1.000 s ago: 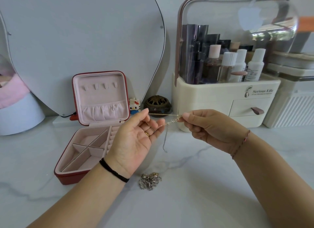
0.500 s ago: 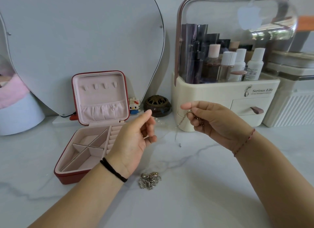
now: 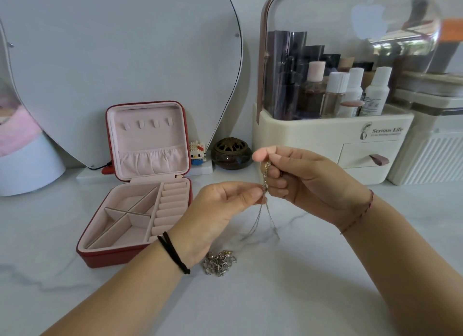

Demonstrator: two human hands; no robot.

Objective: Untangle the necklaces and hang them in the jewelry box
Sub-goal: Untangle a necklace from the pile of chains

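Observation:
A thin silver necklace chain point(image 3: 263, 210) hangs between both hands above the marble table. My right hand point(image 3: 300, 182) pinches its upper end, fingers curled round it. My left hand point(image 3: 220, 210) pinches the same chain lower down, and two strands dangle below toward the table. A tangled heap of other necklaces point(image 3: 220, 262) lies on the table just under my left wrist. The red jewelry box point(image 3: 105, 258) stands open at the left, its pink lid upright with small hooks point(image 3: 146, 124) and nothing hanging on them.
A big mirror point(image 3: 120, 59) leans behind the box. A small toy figure point(image 3: 197, 152) and a dark round burner point(image 3: 231, 154) sit beside it. A cream cosmetics organiser point(image 3: 333, 135) with bottles stands at the back right, a white ribbed appliance point(image 3: 431, 157) beyond it.
My left hand turned over and closed in on the chain, now pinching it below my right hand. The chain went from stretched sideways to hanging down in two strands.

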